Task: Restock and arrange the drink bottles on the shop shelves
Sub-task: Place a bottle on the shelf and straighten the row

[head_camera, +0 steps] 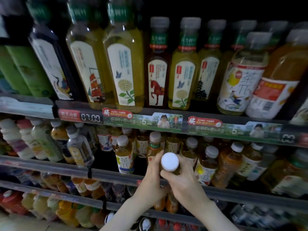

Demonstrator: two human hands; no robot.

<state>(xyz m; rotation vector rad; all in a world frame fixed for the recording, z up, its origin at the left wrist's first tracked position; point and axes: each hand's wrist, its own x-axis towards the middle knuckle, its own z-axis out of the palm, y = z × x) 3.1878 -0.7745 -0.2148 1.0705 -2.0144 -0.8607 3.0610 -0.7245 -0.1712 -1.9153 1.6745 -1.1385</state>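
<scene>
Both my hands hold one tea bottle with a white cap (169, 161) in front of the middle shelf (116, 176). My left hand (152, 182) wraps its left side, thumb up by the cap. My right hand (181, 182) grips it from the right, fingers curled below the cap. The bottle's body is mostly hidden by my hands. Just behind it stands a brown tea bottle with a grey cap (155, 144). A pale tea bottle (125, 155) stands to its left, with a dark gap between them.
The upper shelf (166, 121) carries tall yellow and dark tea bottles (125, 67) above a price strip. More tea bottles (208, 164) crowd the middle shelf to the right, milky drinks (26, 139) to the left. Lower shelves (250, 195) hold orange and mixed drinks.
</scene>
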